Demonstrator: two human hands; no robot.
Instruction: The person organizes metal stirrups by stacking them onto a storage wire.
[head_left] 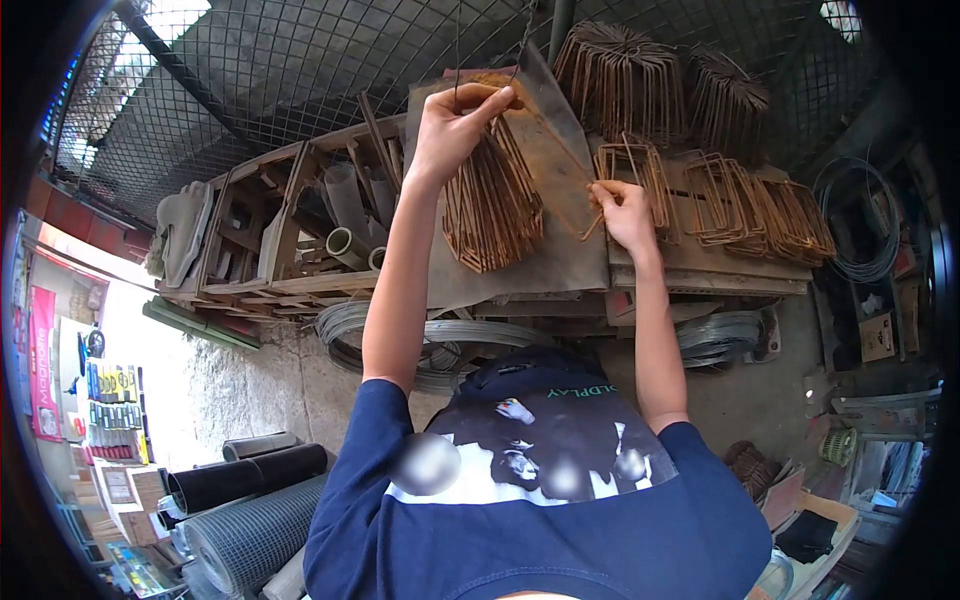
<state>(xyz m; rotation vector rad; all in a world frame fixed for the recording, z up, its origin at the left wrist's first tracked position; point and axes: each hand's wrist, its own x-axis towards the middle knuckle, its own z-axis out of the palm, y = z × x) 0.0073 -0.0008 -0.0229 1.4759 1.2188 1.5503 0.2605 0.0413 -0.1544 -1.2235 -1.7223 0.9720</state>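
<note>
A bundle of rusty steel stirrups (492, 205), bent from thin rod, hangs from a wire (458, 45) above the bench. My left hand (455, 130) is raised at the top of this bundle, thumb and fingers closed on a rod near the hanging point. From there a single rusty stirrup (556, 140) slants down to the right. My right hand (627, 215) pinches its lower side, just right of the bundle. Behind the bundle, a dull sheet (575, 240) drapes over the bench. Exactly how the rod lies under my left fingers is hidden.
More stirrups (625, 85) hang behind, and others (725, 205) stand on the bench (715, 275) at right. Wire mesh (330, 60) backs the area. Wire coils (430, 335) lie beneath, a wooden rack (285, 240) holds pipes, and mesh rolls (255, 525) lie lower left.
</note>
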